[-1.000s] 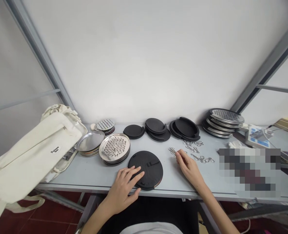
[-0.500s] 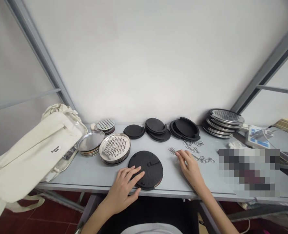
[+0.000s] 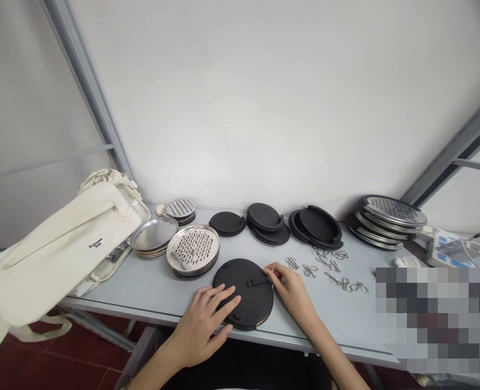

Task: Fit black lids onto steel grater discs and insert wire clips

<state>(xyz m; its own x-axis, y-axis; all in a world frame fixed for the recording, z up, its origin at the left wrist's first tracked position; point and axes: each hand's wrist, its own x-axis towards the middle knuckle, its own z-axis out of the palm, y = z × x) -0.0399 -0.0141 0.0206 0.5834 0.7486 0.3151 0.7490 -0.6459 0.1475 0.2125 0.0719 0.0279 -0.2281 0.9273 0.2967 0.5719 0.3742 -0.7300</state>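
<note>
A round black disc (image 3: 250, 306) with a small raised tab on its face lies flat near the table's front edge. My left hand (image 3: 207, 319) rests on the disc's left side, fingers spread. At the disc's right rim, beside the tab, my right hand (image 3: 290, 287) has thumb and forefinger pinched together. Whatever is between those fingertips is too small and hidden to name. Right of that hand lie several bent-wire metal clips (image 3: 309, 271). Left of the disc is a stack of round metal grater plates (image 3: 194, 248).
Plain metal discs (image 3: 154, 236) and smaller grater plates (image 3: 179, 208) are stacked at left, near a cream bag (image 3: 69, 244). Black round holders (image 3: 266, 216) line the back. A taller pile of grater plates in black holders (image 3: 389, 222) stands at right, before a small box (image 3: 451, 246).
My right hand has moved left from the wire clips to the black disc's right rim. My left hand stays on the disc. The view has shifted slightly.
</note>
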